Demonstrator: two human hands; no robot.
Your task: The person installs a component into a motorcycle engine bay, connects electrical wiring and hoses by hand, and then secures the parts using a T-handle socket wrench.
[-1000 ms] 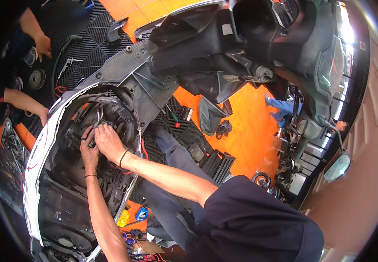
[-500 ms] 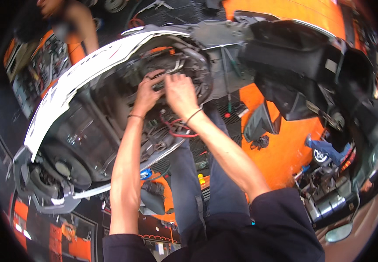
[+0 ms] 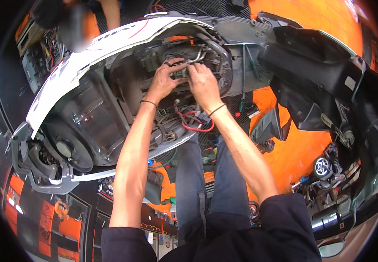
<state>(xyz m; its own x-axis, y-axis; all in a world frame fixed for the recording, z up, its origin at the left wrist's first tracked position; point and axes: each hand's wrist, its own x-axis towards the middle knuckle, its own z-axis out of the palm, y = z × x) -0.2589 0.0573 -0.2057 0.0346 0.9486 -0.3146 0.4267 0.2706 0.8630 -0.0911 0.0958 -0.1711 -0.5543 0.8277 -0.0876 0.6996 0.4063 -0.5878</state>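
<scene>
My left hand and right hand meet inside the open body of a partly stripped scooter with a white side panel. The left thumb and fingers close around a small part, perhaps a wiring connector, that the fingers mostly cover. Against it press the bent fingers of my right hand, fingertips almost touching the left ones. Two bent metal tubes stick up just beyond the hands. Below my right wrist a thick red cable loops out beside dark wiring.
Screwdrivers with green handles lie on a grey plate right of the hands. Large black plastic fairings spread farther right. Another person's arm reaches in at the upper left. A wheel shows at the lower right.
My view has shifted, so the scooter and both hands appear farther right. The hands remain together in the same spot inside the body. The other person's head and arm sit higher in the picture.
</scene>
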